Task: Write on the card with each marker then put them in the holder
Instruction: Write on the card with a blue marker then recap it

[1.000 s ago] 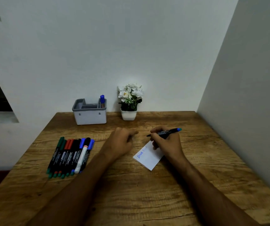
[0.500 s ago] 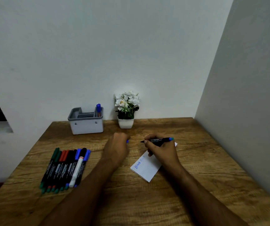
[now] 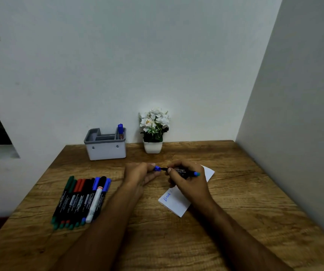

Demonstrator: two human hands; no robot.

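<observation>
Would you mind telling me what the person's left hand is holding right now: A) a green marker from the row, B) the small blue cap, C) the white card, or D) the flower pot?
B: the left hand pinches the small blue cap at its fingertips, right at the tip of the marker gripped by the right hand, above the card.

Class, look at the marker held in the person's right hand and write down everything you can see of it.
The marker is slim with a dark barrel, pale print along its side and a blue end plug at its right. It lies roughly level above the wooden table, over the far part of the white card. The right hand grips its barrel. Its dark tip points left at the blue cap, which the left hand pinches, right at the tip.
</observation>
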